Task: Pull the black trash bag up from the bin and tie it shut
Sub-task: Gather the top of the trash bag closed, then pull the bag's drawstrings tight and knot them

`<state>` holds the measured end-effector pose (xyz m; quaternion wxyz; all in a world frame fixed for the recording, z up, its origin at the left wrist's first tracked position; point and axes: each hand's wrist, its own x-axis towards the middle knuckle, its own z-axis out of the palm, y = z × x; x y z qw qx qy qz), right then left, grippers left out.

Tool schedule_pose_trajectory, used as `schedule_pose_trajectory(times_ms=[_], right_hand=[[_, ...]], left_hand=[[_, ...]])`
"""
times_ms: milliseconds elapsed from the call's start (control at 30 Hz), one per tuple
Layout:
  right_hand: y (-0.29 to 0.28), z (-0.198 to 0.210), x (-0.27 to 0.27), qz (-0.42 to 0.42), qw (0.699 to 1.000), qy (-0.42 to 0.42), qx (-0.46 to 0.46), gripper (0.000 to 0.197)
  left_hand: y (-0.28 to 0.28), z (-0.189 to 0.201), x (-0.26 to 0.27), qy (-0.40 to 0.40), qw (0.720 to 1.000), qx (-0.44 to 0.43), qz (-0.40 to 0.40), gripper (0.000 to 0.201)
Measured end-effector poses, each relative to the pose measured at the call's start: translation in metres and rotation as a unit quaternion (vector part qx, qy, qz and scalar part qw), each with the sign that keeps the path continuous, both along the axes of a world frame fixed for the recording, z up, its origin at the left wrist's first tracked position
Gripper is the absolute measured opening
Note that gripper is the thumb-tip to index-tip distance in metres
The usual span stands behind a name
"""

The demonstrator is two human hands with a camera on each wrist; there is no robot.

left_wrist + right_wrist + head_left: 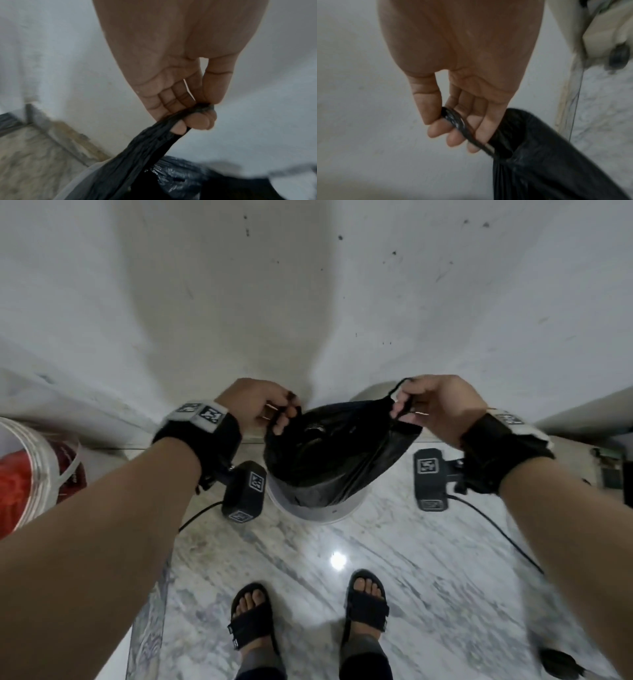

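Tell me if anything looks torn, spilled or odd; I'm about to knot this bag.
Nothing stands out. The black trash bag looks intact, its lower part still in the bin. The left hand and right hand each pinch a gathered edge. No spill shows on the floor.

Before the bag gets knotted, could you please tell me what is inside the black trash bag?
The black trash bag, held open by the left hand and right hand, shows only dark crumpled plastic inside; its contents cannot be made out. Its lower part sits hidden in the bin.
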<state>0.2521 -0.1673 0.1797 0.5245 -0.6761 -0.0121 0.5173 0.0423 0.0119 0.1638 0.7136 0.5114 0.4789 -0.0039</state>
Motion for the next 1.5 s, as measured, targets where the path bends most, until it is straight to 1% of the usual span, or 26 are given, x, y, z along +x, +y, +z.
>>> schedule_pose_trajectory(times_ms=[33,67,133,200,267,333,433,533,567,666,733,800,833,866,900,933,966,1033,1066,1100,1166,1200,1233,1300,1400,1500], right_hand=[[0.011,-0.002,-0.011,0.006,1.000,0.013,0.000,0.014],[0.021,-0.005,-0.022,0.031,0.999,0.006,-0.011,0.019],[0.038,-0.014,-0.045,0.101,0.993,-0.040,-0.046,0.033],[0.047,-0.019,-0.063,0.151,0.983,-0.074,-0.067,0.049],[0.051,-0.022,-0.073,0.178,0.978,-0.072,-0.079,0.060],[0.051,-0.021,-0.079,0.207,0.972,-0.062,-0.092,0.066],[0.044,-0.018,-0.085,0.241,0.965,-0.046,-0.087,0.055],[0.040,-0.020,-0.091,0.212,0.975,-0.004,-0.065,0.042],[0.040,-0.024,-0.093,0.204,0.977,-0.003,-0.061,0.043],[0.042,-0.032,-0.094,0.211,0.976,-0.008,-0.045,0.055],[0.046,-0.036,-0.094,0.230,0.972,-0.003,-0.049,0.055],[0.050,-0.035,-0.092,0.258,0.964,0.001,-0.059,0.054],[0.051,-0.033,-0.091,0.261,0.963,0.004,-0.062,0.055],[0.050,-0.032,-0.089,0.245,0.967,0.007,-0.062,0.055],[0.050,-0.032,-0.085,0.216,0.974,0.008,-0.063,0.052],[0.048,-0.033,-0.081,0.189,0.980,0.001,-0.067,0.044],[0.045,-0.034,-0.076,0.174,0.982,-0.024,-0.073,0.033],[0.038,-0.036,-0.065,0.207,0.968,-0.102,-0.097,0.008],[0.034,-0.039,-0.059,0.229,0.960,-0.123,-0.103,0.015],[0.030,-0.039,-0.056,0.237,0.961,-0.109,-0.093,0.022],[0.025,-0.041,-0.050,0.217,0.975,-0.025,-0.038,0.025],[0.024,-0.042,-0.049,0.211,0.977,0.010,-0.019,0.025],[0.022,-0.043,-0.046,0.208,0.978,0.028,-0.010,0.025],[0.016,-0.047,-0.040,0.203,0.978,0.035,-0.013,0.023],[0.010,-0.055,-0.032,0.238,0.970,0.015,-0.034,0.018],[0.010,-0.067,-0.021,0.241,0.970,0.019,0.003,0.028]], left_hand=[[-0.009,0.001,0.009,-0.002,0.999,0.001,-0.036,0.023],[-0.017,0.000,0.016,-0.004,0.998,0.006,-0.065,0.025],[-0.029,-0.004,0.025,-0.007,0.995,0.022,-0.093,0.025],[-0.039,-0.010,0.026,-0.018,0.996,0.029,-0.077,0.020],[-0.047,-0.018,0.023,-0.031,0.998,0.010,-0.052,0.014],[-0.055,-0.025,0.019,-0.040,0.998,-0.024,-0.040,0.013],[-0.063,-0.032,0.015,-0.062,0.995,-0.077,-0.006,0.017],[-0.068,-0.035,0.010,-0.103,0.986,-0.119,0.053,0.012],[-0.070,-0.036,0.009,-0.109,0.983,-0.128,0.070,0.014],[-0.076,-0.039,0.010,-0.110,0.978,-0.144,0.098,0.017],[-0.078,-0.039,0.011,-0.105,0.976,-0.153,0.111,0.016],[-0.079,-0.039,0.014,-0.096,0.977,-0.160,0.108,0.018],[-0.078,-0.037,0.016,-0.086,0.978,-0.159,0.100,0.018],[-0.077,-0.035,0.019,-0.072,0.982,-0.154,0.088,0.017],[-0.075,-0.034,0.022,-0.052,0.987,-0.136,0.067,0.017],[-0.071,-0.035,0.024,-0.031,0.993,-0.108,0.035,0.015],[-0.066,-0.035,0.025,-0.008,0.997,-0.071,-0.003,0.012],[-0.053,-0.038,0.022,0.032,0.998,0.004,-0.063,0.007],[-0.046,-0.039,0.020,0.048,0.995,0.040,-0.082,0.007],[-0.039,-0.042,0.017,0.061,0.991,0.074,-0.097,0.008],[-0.026,-0.048,0.012,0.084,0.981,0.134,-0.113,0.010],[-0.020,-0.052,0.010,0.095,0.975,0.163,-0.116,0.011],[-0.013,-0.057,0.008,0.107,0.968,0.191,-0.119,0.011],[-0.001,-0.062,0.003,0.141,0.951,0.236,-0.142,0.012],[0.012,-0.074,-0.005,0.190,0.904,0.317,-0.217,0.010],[0.017,-0.095,-0.009,0.223,0.855,0.391,-0.256,0.008]])
